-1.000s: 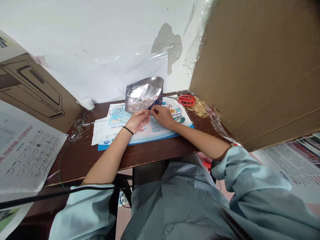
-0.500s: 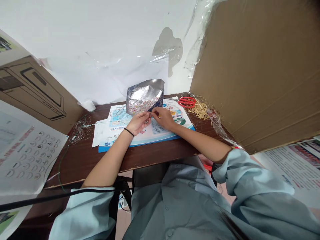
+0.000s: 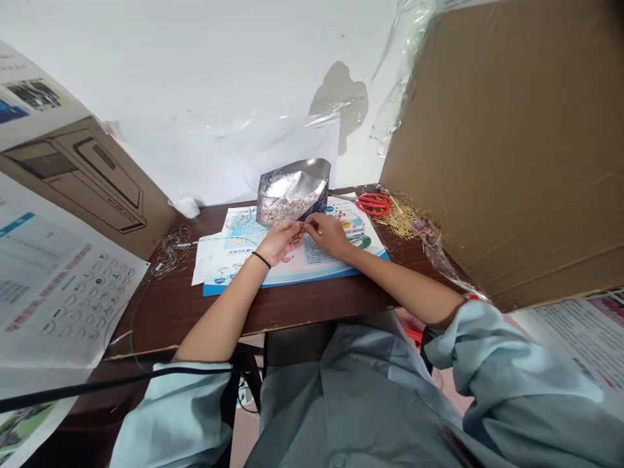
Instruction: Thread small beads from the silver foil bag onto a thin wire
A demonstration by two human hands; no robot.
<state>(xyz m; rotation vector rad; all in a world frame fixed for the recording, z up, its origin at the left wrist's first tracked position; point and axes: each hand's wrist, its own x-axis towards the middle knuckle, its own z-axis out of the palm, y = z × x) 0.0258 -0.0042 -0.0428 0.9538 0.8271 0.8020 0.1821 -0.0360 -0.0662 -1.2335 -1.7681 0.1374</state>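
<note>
Fine pinch work, seemingly mid-step, just in front of the open silver bag (image 3: 292, 185).
Left hand (image 3: 283, 244) and right hand (image 3: 330, 234) nearly meet, fingertips narrowed; what they pinch is too small to tell. Beaded thread (image 3: 188, 245) lies left of the bag. The next move likely calls for steady precision.

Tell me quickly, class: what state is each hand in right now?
Left hand: closed in a pinch; anything held is too small to tell.
Right hand: also closed in a pinch, near the foil-lined pouch; anything held cannot be told.
</note>
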